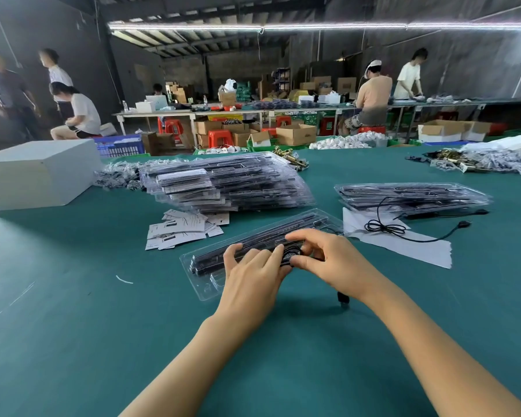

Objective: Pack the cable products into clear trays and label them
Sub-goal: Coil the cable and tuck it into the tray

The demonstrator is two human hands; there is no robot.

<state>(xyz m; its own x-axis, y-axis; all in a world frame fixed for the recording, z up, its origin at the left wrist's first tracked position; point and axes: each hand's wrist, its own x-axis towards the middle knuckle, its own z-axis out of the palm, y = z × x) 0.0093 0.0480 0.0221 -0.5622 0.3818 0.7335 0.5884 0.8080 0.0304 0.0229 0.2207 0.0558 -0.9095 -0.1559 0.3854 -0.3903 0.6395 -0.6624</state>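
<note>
A clear plastic tray (203, 288) lies slantwise on the green table in front of me, with a long black bar product (211, 260) in it. My left hand (250, 275) presses its fingers onto the tray's middle. My right hand (322, 260) pinches a coiled black cable (292, 254) over the tray. The cable's black plug end (343, 297) hangs below my right wrist. Loose white label cards (178, 230) lie left of the tray.
A big pile of filled clear trays (226, 182) sits behind, and a smaller stack (409, 195) lies to the right beside a loose black cable (385, 227) on white paper. A grey box (36, 173) stands far left. Other people work at benches behind.
</note>
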